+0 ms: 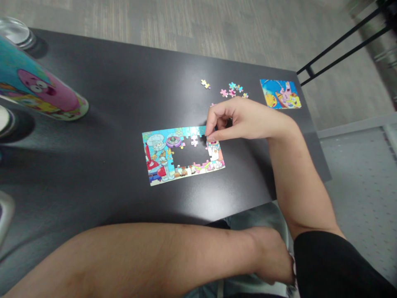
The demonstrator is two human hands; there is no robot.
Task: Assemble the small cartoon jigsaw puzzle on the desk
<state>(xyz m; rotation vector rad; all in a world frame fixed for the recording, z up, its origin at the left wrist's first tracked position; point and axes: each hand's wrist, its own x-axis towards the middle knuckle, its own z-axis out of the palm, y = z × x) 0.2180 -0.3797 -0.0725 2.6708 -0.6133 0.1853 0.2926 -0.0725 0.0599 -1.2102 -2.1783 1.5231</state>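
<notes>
A small cartoon jigsaw puzzle point(161, 159) lies partly assembled on the black table point(118, 87), with a gap in its middle. My right hand point(238, 120) hovers at the puzzle's upper right corner, thumb and fingers pinched together and pressing down on a piece there. My left hand point(273, 258) rests below the table's near edge on my lap, with the forearm lying across the front; its fingers are curled under and mostly hidden. Several loose puzzle pieces point(231, 90) lie just beyond my right hand.
A reference picture card point(280, 94) sits at the table's far right corner. A cartoon-printed cylinder tin point(40, 89) lies at the left, with a clear lid point(17, 32) behind it. Black metal legs point(341, 41) stand on the floor at upper right.
</notes>
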